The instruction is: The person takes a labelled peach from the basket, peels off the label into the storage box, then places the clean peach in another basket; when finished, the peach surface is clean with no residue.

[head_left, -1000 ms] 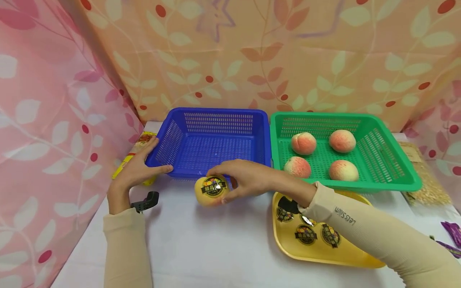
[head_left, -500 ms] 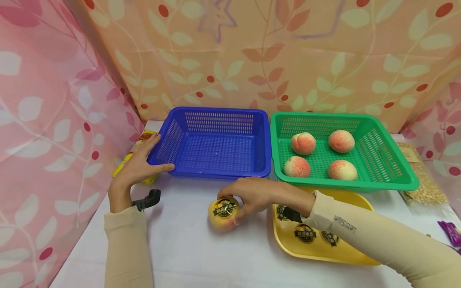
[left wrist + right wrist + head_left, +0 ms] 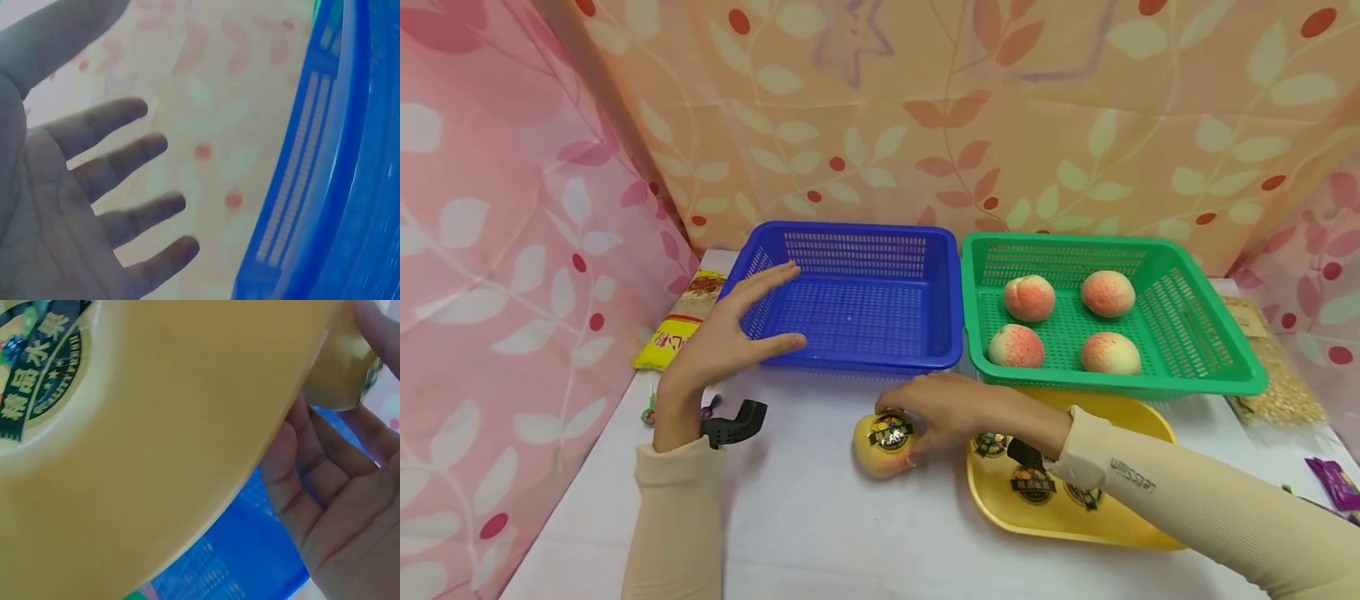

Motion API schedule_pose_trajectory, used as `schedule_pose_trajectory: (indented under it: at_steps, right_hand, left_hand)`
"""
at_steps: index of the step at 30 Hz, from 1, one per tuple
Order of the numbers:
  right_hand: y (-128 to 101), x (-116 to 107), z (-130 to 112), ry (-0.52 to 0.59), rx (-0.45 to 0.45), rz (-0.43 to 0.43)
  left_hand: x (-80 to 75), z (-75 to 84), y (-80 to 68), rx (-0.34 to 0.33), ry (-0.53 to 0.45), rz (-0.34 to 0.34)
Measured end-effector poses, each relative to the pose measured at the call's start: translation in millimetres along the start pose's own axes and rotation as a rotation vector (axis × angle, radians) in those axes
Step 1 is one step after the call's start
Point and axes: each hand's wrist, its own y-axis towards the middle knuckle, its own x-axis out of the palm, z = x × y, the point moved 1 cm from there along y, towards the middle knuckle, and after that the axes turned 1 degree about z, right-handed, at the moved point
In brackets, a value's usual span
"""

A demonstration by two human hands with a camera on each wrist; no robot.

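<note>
Round yellow fruit (image 3: 883,446): smooth, slightly glossy skin; glossy black-and-gold printed sticker (image 3: 890,433) on top. Blue perforated plastic basket (image 3: 850,292) and green perforated plastic basket (image 3: 1195,317): hard, semi-glossy moulded mesh. Flat yellow plastic tray (image 3: 1120,517): smooth, satin sheen. Pink-cream peaches (image 3: 1030,297): matt, velvety look. White tabletop (image 3: 820,533): smooth, matt. Leaf-print backdrop (image 3: 1000,117): matt cloth, creased. Beige sleeve (image 3: 1195,508): ribbed knit fabric.

1. You have a green basket (image 3: 1225,367) at the back right of the counter (image 3: 820,533), touching the blue one's side.
2. You see four peaches (image 3: 1030,297) lying apart inside it, two behind and two in front.
3. A yellow packet (image 3: 672,337) lies at your far left by the pink curtain (image 3: 497,275).
4. A clear bag of grain (image 3: 1281,392) sits right of the green basket.
5. A purple wrapper (image 3: 1336,482) lies at your right edge.
</note>
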Motion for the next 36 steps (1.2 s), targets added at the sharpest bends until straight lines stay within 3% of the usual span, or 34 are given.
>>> schedule_pose_trajectory:
  at_steps: [7, 12, 17, 20, 27, 32, 36]
  right_hand:
    - [-5.8, -0.8, 6.8, 0.008, 0.044, 0.047]
    - [-8.5, 2.1, 10.3, 0.023, 0.039, 0.055]
    - [-14.5, 6.1, 11.7, -0.001, 0.048, 0.075]
    - [-17.9, 7.4, 12.3, -0.024, 0.042, 0.095]
    - [-26.1, 5.1, 14.4, -0.019, 0.007, 0.154]
    - [-31.7, 1.8, 14.6, -0.019, -0.024, 0.205]
    - [-35.4, -2.0, 13.6, -0.024, -0.023, 0.244]
  left_hand:
    - [22.8, 13.5, 7.4, 0.055, -0.043, -0.094]
    - [33.1, 18.8, 7.1, 0.142, -0.083, -0.168]
    - [42.8, 25.0, 2.5, 0.193, -0.104, -0.300]
    - [49.2, 28.3, -1.3, 0.190, -0.095, -0.404]
    - [67.3, 27.4, -5.9, 0.102, 0.023, -0.631]
    - [87.0, 15.4, -2.5, 0.081, 0.063, -0.680]
    - [102.8, 5.4, 3.8, 0.069, 0.028, -0.679]
